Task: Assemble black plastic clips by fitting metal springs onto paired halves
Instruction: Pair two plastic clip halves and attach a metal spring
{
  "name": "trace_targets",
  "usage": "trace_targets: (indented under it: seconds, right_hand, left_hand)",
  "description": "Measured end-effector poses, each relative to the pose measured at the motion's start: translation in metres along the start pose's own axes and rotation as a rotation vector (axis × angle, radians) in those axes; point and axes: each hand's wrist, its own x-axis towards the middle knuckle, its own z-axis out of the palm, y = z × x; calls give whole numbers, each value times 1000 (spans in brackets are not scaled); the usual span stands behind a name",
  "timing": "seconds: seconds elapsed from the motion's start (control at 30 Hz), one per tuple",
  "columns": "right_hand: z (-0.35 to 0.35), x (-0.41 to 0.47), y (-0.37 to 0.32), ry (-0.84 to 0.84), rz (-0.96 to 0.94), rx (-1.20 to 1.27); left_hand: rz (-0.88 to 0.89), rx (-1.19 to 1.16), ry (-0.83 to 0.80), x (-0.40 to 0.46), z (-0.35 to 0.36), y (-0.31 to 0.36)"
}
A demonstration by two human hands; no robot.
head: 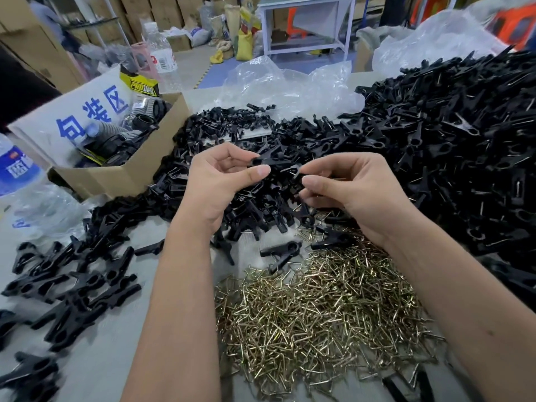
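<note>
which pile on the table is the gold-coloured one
The pile of metal springs, nearest the person, below the right hand. Its thin bent wires shine brassy gold; the heaps of plastic clips behind and to the left are all black.

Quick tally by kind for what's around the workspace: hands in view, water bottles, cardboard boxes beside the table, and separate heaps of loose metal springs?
Hands: 2, left hand and right hand
Water bottles: 2, one standing behind the box, one at the left edge
Cardboard box: 1
Spring heap: 1
Total: 6
</note>
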Motion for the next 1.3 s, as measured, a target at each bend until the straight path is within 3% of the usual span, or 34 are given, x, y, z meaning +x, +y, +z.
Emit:
trace_targets:
  seconds: [0.3, 0.43, 0.5, 0.77, 0.97, 1.13, 1.3]
  right_hand:
    - [0, 4, 6, 88, -35, 7]
    - [-1, 4, 5, 50, -117, -339]
    - [-2, 5, 6, 75, -138, -381]
    - [-7, 5, 6, 139, -4, -107]
    - [-4, 4, 1, 226, -86, -193]
    - [-1, 2, 0, 226, 26, 110]
    - [2, 1, -1, 266, 67, 186]
  left_hand:
    - [58, -22, -77, 0, 3, -2]
    - [44, -11, -68, 0, 5, -3]
    - [38, -9, -60, 0, 5, -4]
    - [46, -24, -71, 2, 4, -6]
    - [64, -52, -106, 1, 4, -7]
    - [72, -72, -151, 0, 6, -6]
    - [71, -61, -183, 0, 8, -7]
